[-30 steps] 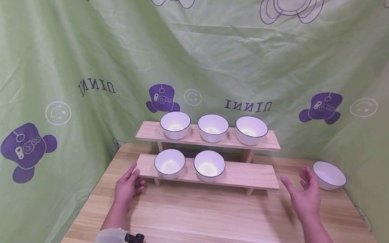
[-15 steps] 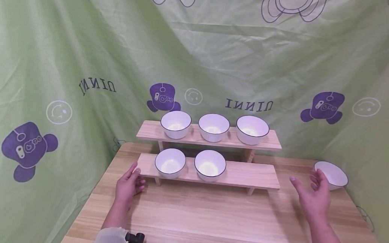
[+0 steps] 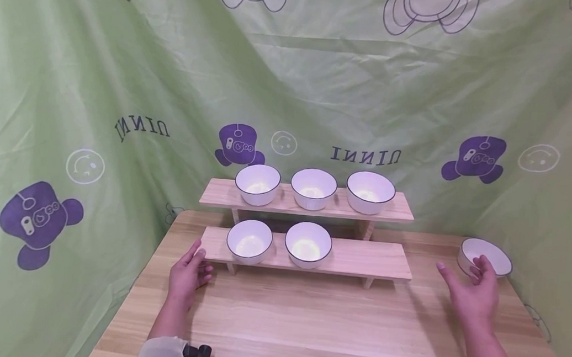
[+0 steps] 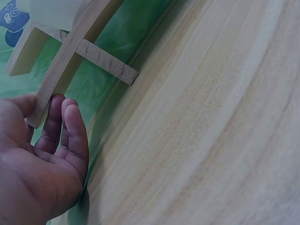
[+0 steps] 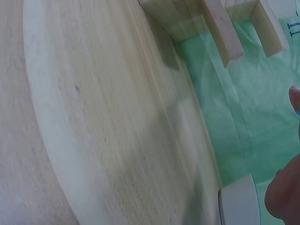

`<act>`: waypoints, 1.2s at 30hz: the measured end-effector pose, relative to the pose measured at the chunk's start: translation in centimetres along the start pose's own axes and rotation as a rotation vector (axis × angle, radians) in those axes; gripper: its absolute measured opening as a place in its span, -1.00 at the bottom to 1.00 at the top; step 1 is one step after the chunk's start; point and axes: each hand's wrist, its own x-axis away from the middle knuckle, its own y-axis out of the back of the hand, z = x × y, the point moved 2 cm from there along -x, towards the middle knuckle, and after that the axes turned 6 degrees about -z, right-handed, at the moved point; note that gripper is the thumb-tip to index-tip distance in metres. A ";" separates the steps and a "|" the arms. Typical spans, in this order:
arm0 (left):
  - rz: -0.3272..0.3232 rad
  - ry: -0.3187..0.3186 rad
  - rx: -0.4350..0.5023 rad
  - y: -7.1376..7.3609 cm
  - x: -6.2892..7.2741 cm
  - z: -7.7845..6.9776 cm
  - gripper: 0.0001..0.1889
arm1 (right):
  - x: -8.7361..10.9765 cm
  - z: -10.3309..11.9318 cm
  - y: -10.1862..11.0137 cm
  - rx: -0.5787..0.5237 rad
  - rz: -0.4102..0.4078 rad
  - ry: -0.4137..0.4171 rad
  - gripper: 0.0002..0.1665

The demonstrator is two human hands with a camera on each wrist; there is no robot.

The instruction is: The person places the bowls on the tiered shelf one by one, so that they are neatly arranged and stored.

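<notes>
A two-tier wooden shelf [image 3: 365,257] stands on the table. My left hand [image 3: 186,276] pinches the left end of its lower board; in the left wrist view the thumb is on one face of the board [image 4: 70,56] and fingers are on the other. Toward the right, my right hand [image 3: 477,297] is held with thumb and fingers spread, holding nothing. Its fingers overlap the near side of a white dark-rimmed bowl [image 3: 492,254] on the table. In the right wrist view a narrow gap shows between the fingers [image 5: 283,192] and this bowl [image 5: 240,201].
Three similar white bowls [image 3: 313,189] stand in a row on the upper board [image 3: 403,208]. Two more, a left bowl [image 3: 249,242] and a right bowl [image 3: 308,245], sit on the lower board. A green printed cloth [image 3: 293,79] hangs behind the wooden table [image 3: 305,323].
My right hand has moved to the right, from beside the shelf's end to in front of the bowl on the table. The left hand has stayed at the lower board.
</notes>
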 end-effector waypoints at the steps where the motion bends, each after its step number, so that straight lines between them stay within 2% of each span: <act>1: 0.001 0.001 -0.003 0.1 0.0 0.0 -0.33 | -0.1 -0.1 0.1 0.005 -0.003 -0.004 0.21; 8: -0.032 0.011 -0.021 1.3 0.4 0.3 -0.33 | -0.2 -1.2 0.0 0.036 0.005 -0.028 0.25; 14: -0.027 0.015 -0.043 1.7 0.8 0.4 -0.31 | -0.5 -1.9 0.3 0.063 -0.009 -0.039 0.27; 28: -0.012 0.006 -0.026 1.0 0.2 0.8 -0.30 | -2.1 -2.7 1.6 0.097 -0.054 -0.033 0.32; 36: -0.007 -0.003 -0.014 0.2 -0.2 0.7 -0.31 | -3.3 -3.1 1.9 0.117 -0.073 -0.035 0.42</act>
